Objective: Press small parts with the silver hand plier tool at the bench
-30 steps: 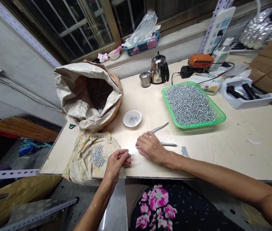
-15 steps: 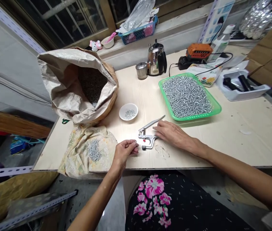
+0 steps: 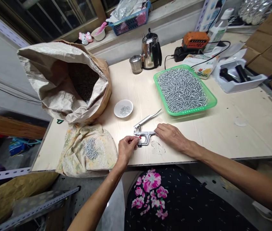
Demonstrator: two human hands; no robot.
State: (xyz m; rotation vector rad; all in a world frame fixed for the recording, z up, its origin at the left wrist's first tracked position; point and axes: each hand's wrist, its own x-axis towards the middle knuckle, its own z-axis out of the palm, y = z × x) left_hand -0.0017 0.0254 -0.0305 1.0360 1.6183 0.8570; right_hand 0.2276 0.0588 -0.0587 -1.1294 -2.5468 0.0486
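Note:
A pair of grey metal snap pliers (image 3: 145, 134) lies on the table, its long upper lever raised, with a spring and a red tip at the jaw. My left hand (image 3: 127, 148) is closed in a pinch right at the jaw; whatever lies between the fingertips is too small and hidden to name. The fingers of my right hand (image 3: 171, 135) are closed on the end of the lower handle. Behind the pliers stands a white bowl (image 3: 117, 112) with small silvery metal pins. More such pins (image 3: 91, 149) lie in a heap on a patterned cloth (image 3: 104, 141) at the left.
A green tray (image 3: 211, 102) full of silvery pins stands at the right. A large open sack (image 3: 61, 96) occupies the left. Behind are a kettle (image 3: 150, 53), a metal canister (image 3: 136, 65), an orange battery (image 3: 195, 40) and a white box (image 3: 241, 86). Crumpled clear plastic (image 3: 158, 147) lies near the front.
My left hand has moved right, up to the jaw of the pliers. My right hand has closed on the lower handle's end. The whole view has shifted slightly.

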